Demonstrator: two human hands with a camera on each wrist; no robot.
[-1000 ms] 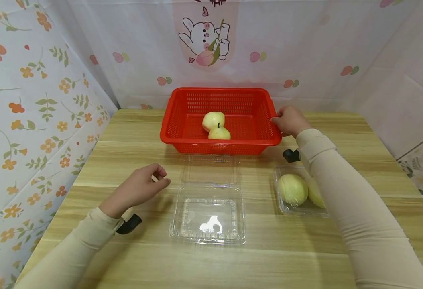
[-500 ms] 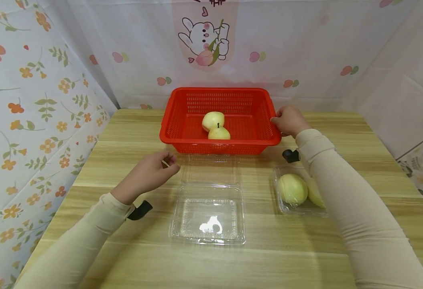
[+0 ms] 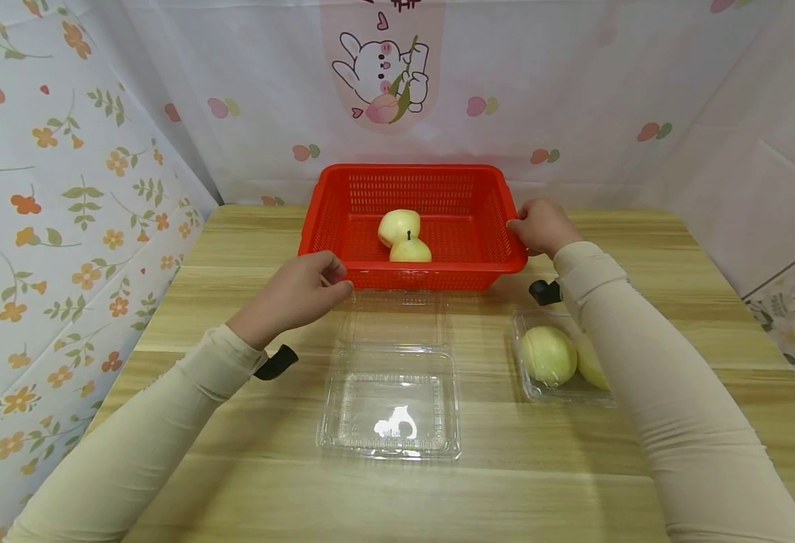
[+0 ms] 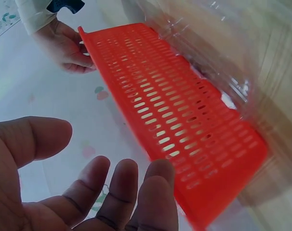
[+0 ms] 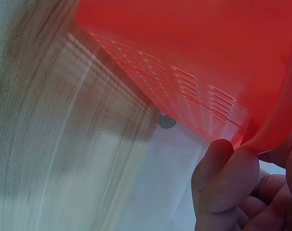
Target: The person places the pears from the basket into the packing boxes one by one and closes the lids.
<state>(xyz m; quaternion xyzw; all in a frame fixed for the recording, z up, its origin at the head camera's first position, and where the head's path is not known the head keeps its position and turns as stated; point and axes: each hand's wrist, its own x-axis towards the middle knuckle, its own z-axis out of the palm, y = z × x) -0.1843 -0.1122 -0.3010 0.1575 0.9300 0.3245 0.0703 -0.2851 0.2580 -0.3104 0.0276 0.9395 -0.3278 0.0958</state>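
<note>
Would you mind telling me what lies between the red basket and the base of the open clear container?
In the head view, the clear lid, opened outward, lies between the red basket and the base.

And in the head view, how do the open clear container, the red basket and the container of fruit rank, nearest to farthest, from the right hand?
1. The red basket: the right hand grips its right rim.
2. The container of fruit: on the right, closer to the person.
3. The open clear container: farther left, in front of the basket.
</note>
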